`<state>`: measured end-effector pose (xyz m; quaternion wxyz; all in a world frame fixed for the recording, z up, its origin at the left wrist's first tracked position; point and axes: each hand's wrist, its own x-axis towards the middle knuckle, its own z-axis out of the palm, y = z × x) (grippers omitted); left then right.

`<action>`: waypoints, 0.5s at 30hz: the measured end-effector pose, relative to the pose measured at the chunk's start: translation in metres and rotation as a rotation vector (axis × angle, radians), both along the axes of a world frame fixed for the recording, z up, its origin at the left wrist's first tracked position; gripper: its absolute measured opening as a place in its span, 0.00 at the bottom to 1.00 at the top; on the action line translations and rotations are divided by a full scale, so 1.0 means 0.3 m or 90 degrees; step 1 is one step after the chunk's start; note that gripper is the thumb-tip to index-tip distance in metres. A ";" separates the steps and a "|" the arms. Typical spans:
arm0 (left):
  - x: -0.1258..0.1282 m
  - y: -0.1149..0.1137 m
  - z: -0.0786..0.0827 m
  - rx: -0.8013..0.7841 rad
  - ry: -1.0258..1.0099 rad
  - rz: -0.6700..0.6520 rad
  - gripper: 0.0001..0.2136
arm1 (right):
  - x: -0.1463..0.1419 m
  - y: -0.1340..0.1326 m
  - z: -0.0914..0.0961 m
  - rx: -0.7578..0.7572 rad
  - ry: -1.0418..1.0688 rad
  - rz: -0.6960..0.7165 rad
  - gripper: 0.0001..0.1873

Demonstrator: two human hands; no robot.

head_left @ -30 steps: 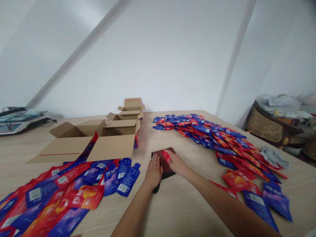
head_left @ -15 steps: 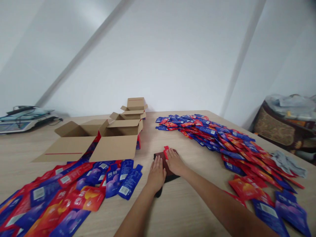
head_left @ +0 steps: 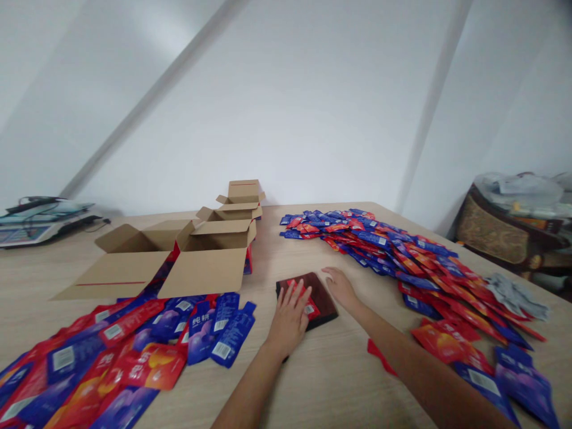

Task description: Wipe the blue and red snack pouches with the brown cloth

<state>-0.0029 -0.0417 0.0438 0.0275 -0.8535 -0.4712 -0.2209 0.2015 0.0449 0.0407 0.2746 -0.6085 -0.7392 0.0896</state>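
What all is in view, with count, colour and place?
Boxes: four visible, brown, open, left of centre
Left pouches: many, red and blue, left foreground
Right pouches: many, red and blue, piled right
Loose pouch: one, red, centre-right foreground
Pad: one, dark brown, centre
Pad pouch: one, red, on pad
Cloth: one, grey, on right pouches
Flat device: one, white, far left
Patterned furniture: one, brown, far right
Plastic bags: count unclear, whitish, on furniture
Table: one, pale wood, beneath
Wall: one, white, behind
Left hand: one, bare, fingers over pad pouch
Right hand: one, bare, beside pad
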 end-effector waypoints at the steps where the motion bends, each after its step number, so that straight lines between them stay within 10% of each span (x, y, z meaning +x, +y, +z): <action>1: 0.010 -0.010 0.010 -0.008 0.016 -0.030 0.22 | 0.041 0.040 0.008 0.017 -0.035 -0.047 0.24; 6: 0.036 -0.018 0.020 -0.016 0.053 -0.005 0.20 | 0.176 0.209 0.044 0.062 -0.216 -0.170 0.25; 12: -0.048 0.036 0.040 -0.041 0.109 0.386 0.16 | 0.221 0.293 0.081 0.009 -0.264 -0.207 0.17; 15: -0.095 0.048 0.054 -0.045 0.129 0.447 0.16 | 0.232 0.301 0.115 -0.015 -0.253 -0.207 0.12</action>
